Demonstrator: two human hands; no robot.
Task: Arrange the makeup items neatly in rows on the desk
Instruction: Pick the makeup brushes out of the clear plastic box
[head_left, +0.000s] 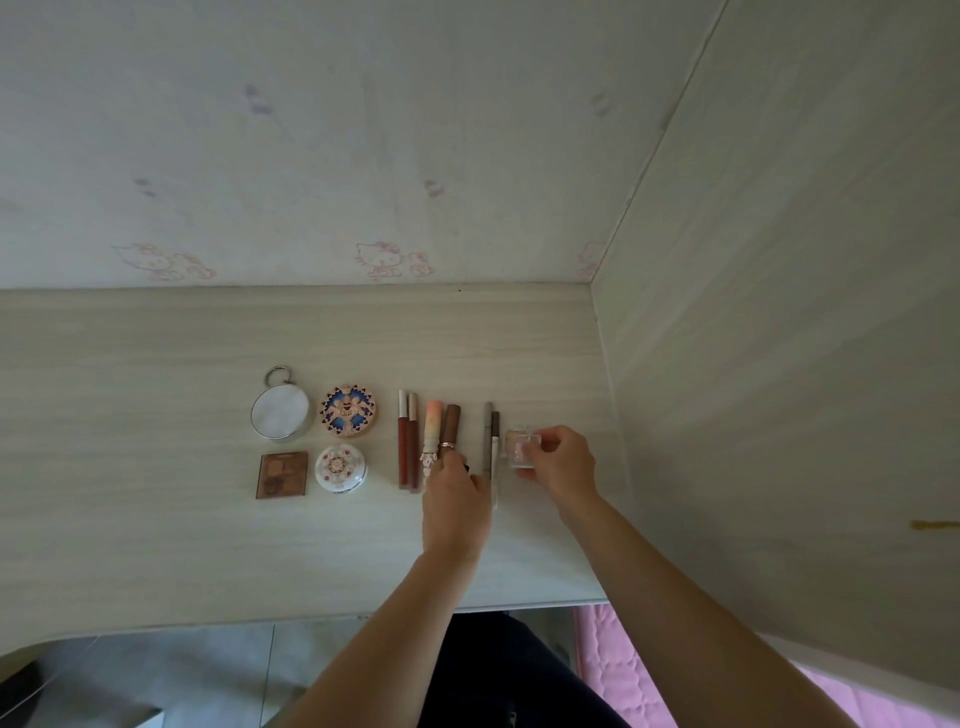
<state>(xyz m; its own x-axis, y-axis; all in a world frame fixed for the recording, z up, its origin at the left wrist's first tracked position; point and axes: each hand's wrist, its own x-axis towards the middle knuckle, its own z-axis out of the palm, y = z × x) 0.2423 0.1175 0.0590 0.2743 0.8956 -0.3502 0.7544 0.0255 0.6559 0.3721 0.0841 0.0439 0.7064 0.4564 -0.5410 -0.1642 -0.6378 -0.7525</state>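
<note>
Makeup lined up, both hands at the right end

Makeup sits in neat lines on the pale wood surface (156, 519). On the left you have a round mirror (279, 411) with a ring on top, and just beside it a round case with a blue and pink pattern (348, 410). Below them lie a brown square palette (283, 474) and a white round case (340, 466). Next come two dark red lip tubes (408, 441), side by side and touching.

Your left hand (454, 501) rests on the near ends of a pink stick (432, 423) and a brown stick (451, 422). Its fingers are curled down over them, and one finger wears a ring. You cannot tell if it grips them.

Two thin pencils (491, 439) lie between your hands. Your right hand (563, 462) pinches a small clear box (522, 448) just beside the pencils, at the right end of the row, near the side wall (779, 364).
</note>
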